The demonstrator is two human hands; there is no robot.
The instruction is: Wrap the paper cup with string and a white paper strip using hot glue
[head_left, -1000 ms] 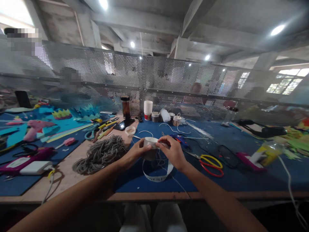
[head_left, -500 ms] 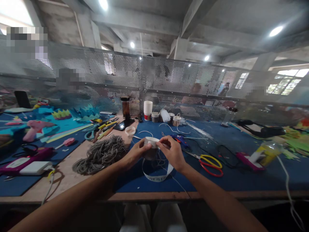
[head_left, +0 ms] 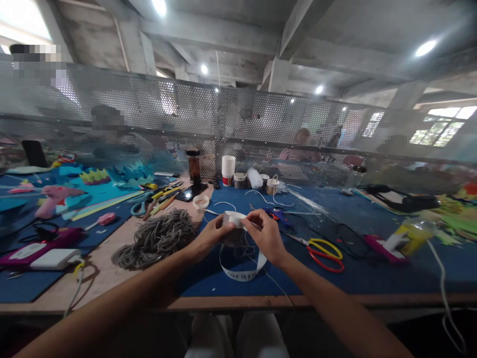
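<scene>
Left grip (head_left: 211,235) holding small cup (head_left: 232,238) by left side; right grip (head_left: 267,235) pinching white ribbon (head_left: 242,275) at rim.

The bare, slender left forearm (head_left: 122,293) and bare right forearm (head_left: 328,298) slant inward from the lower corners. The bare left hand (head_left: 214,233) curls with its thumb extended rightward; the bare right hand (head_left: 267,236) bends down, thumb and forefinger drawn into a pinch, fingertips near the left thumb.
</scene>
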